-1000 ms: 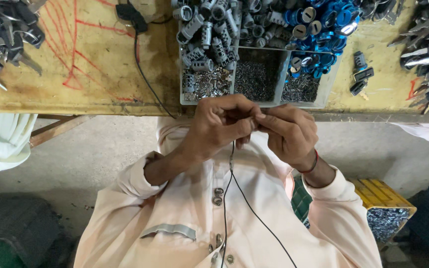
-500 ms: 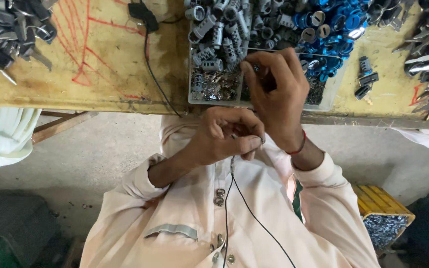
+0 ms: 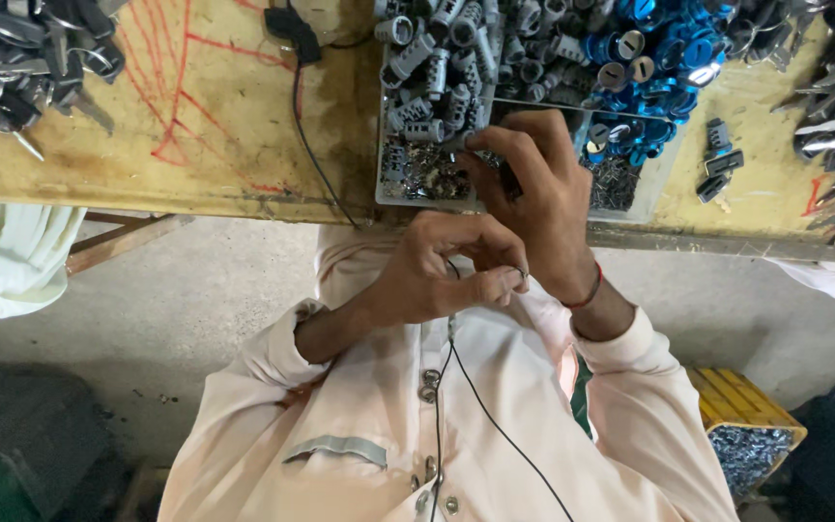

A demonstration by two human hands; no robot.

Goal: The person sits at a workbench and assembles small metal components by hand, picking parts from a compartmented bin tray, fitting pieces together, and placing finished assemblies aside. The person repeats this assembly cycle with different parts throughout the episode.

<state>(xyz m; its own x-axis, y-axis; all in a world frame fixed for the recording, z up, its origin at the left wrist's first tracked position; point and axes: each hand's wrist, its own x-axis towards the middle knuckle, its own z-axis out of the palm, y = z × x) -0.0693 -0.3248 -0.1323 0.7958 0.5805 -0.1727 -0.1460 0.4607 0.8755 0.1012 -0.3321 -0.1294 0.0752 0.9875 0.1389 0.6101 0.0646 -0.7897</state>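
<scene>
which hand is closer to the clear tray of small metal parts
Right. The right hand reaches over the clear tray, fingertips down among the small metal parts. The left hand is held below the table edge, pinched shut near the chest, apart from the tray.

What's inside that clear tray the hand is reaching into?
The tray holds grey cylinders, blue caps and small metal bits. The right hand covers the middle, so what lies there cannot be seen.

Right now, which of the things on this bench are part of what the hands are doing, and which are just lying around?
In use:
- right hand reaching into the clear tray
- small metal bits at its fingertips
- left hand pinching a tiny part, too small to identify

Lying about:
- blue caps
- grey cylinders
- keys
- black cable
- yellow crate
</scene>
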